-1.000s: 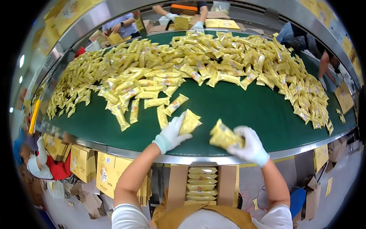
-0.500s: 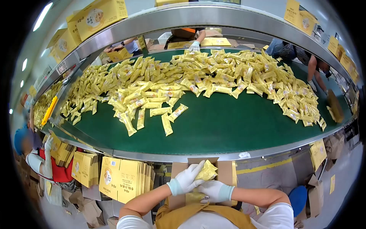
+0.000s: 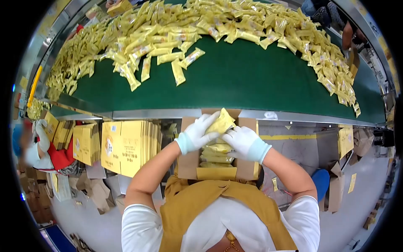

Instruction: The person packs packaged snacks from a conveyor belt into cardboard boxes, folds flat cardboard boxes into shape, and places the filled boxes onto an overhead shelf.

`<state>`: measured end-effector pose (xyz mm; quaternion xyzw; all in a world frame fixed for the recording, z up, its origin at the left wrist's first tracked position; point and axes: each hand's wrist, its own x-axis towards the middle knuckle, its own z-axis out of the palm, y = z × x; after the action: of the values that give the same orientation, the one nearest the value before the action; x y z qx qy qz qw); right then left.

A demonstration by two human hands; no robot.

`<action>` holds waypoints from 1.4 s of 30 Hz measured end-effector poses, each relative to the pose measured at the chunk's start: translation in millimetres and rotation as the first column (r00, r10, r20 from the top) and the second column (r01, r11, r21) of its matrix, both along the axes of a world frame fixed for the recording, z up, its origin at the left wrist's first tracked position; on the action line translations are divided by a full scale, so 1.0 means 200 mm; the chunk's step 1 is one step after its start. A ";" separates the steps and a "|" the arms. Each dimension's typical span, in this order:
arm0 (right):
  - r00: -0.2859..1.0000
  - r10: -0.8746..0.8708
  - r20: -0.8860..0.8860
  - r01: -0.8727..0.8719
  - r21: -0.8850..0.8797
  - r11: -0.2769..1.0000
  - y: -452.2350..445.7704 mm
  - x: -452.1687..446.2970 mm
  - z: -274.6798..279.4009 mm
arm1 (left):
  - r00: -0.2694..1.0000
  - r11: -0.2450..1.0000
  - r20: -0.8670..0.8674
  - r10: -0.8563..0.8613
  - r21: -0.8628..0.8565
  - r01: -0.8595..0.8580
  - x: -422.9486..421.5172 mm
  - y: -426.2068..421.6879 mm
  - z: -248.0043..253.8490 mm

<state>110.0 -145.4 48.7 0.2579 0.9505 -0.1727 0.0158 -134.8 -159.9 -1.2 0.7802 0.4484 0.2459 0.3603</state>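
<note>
A yellow snack packet [image 3: 222,122] is held upright between my gloved hands, over an open cardboard box [image 3: 189,161]. My left hand [image 3: 198,133] closes on its left side, thumb across the lower part. My right hand [image 3: 245,143] has its fingertips pressed to the packet's lower right, with the thumb spread lower over the box. Inside the box, yellow packets [image 3: 216,158] lie crosswise in a stack. Whether more than one packet is between my hands is hard to tell.
Beyond the box runs a green conveyor belt [image 3: 235,84] with a big heap of yellow packets [image 3: 168,35] and a metal edge [image 3: 155,114]. Flattened yellow cartons [image 3: 121,147] stand at left. A co-worker in a red apron [image 3: 61,157] is far left; another person's arm [image 3: 347,35] shows upper right.
My view has tipped downward, so the belt sits higher in it. My right hand has shifted outward from beneath the left, uncovering the packets in the box.
</note>
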 end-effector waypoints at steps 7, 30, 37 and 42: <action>0.984 0.175 -0.019 -0.175 -0.023 0.984 -0.30 -0.03 -0.01 | 0.983 1.000 -0.185 0.008 0.008 -0.006 0.02 -0.03 0.01; 0.730 -0.581 -0.359 0.636 0.047 0.770 0.03 0.00 -0.04 | 0.701 0.929 -0.697 -0.150 0.144 0.342 0.16 -0.42 0.04; 0.734 -0.674 -0.079 0.672 -0.053 0.739 0.22 -0.15 -0.34 | 0.927 0.943 -0.371 -0.058 0.286 0.173 0.08 -0.45 -0.02; 0.722 -0.285 -0.630 0.409 0.056 0.911 -0.01 0.02 -0.12 | 0.636 0.591 0.457 0.622 0.259 -0.764 -0.09 -0.53 -0.06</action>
<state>113.8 -146.7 24.8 0.3627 0.8503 -0.1541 -0.3487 -153.2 -266.2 -12.3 0.5468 0.5893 0.5826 0.1195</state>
